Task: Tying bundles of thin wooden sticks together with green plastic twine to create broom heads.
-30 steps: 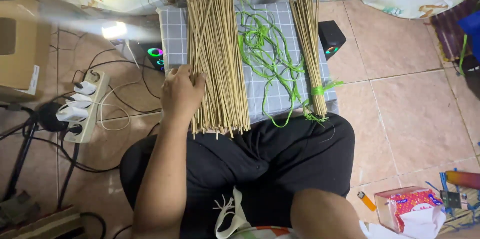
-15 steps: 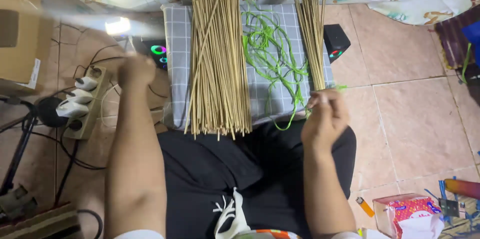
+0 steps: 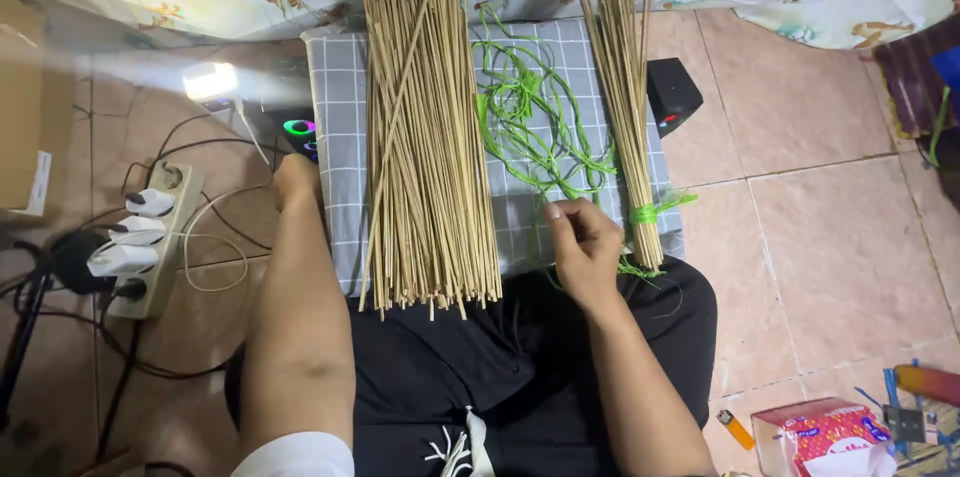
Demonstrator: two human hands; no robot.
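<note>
While my legs stay folded under the grey checked cloth (image 3: 340, 87) spread across my lap, the work reads as barely begun. Farthest left, a power strip (image 3: 150, 237) with white plugs lies on the tiled floor among loose cables, with a small lit lamp (image 3: 210, 82) behind it. My left hand (image 3: 296, 177) rests at the cloth's left edge, beside a little dark device with a glowing ring (image 3: 298, 129); its fingers are turned away from me, so I cannot tell whether they are curled or spread, and it seems to hold nothing. Next comes the big loose pile of thin bamboo sticks (image 3: 430, 137), lying lengthwise on the cloth and untied, which I judge to be what is left to do. In the middle lies a tangle of green string (image 3: 525, 112). My right hand (image 3: 585, 242) sits at its near end, thumb and fingertips drawn together, seemingly pinching a strand, though the strand between them is hard to make out. Just right of it lies the small bundle of sticks (image 3: 625, 87), already bound near its lower end with a green tie (image 3: 655, 209): the one finished piece. A black speaker (image 3: 672, 95) stands beyond on the floor.
</note>
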